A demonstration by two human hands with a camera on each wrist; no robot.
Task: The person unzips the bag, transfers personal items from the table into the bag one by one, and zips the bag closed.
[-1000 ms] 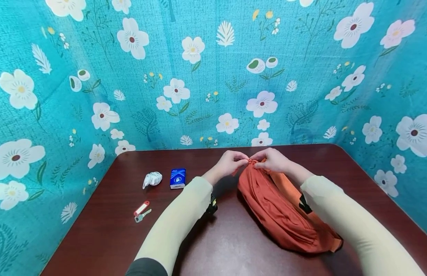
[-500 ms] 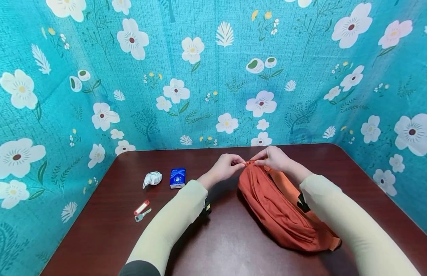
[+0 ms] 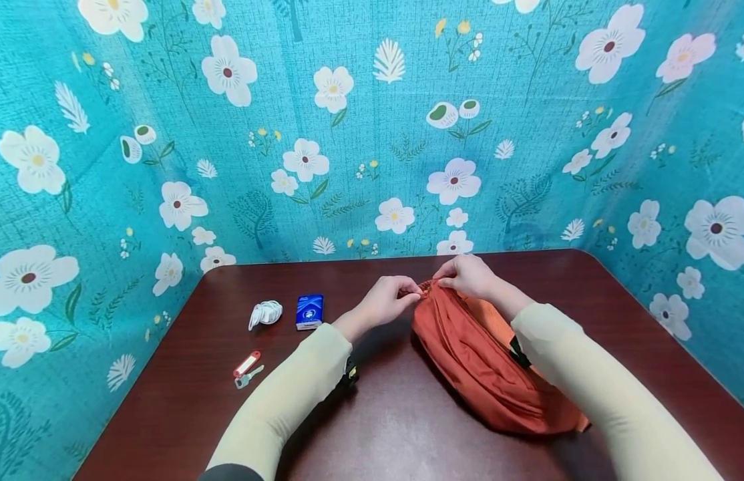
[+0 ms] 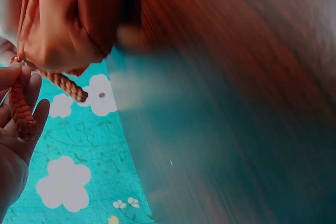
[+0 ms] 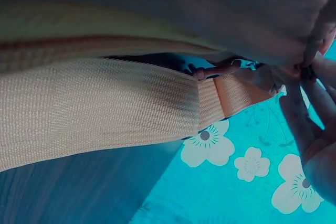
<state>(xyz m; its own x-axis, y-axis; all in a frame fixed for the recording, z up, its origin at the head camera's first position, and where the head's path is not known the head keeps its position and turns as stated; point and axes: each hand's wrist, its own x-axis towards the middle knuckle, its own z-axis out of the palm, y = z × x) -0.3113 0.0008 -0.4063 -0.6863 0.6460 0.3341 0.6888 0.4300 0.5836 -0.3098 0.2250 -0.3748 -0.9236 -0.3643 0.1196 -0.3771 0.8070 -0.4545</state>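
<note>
On my feed, a creased rust-orange bag point(image 3: 474, 364); left hand point(image 3: 381, 302) pinches its braided cord point(image 4: 22, 109), right hand point(image 3: 473, 275) its far end.

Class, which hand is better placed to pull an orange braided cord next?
Probably the left hand: it pinches an orange braided cord, while the right hand grips the rust-red fabric bag.

Screened nook (room type unclear): floral cloth point(image 3: 360, 120) behind and beside reddish table point(image 3: 384, 421).
</note>
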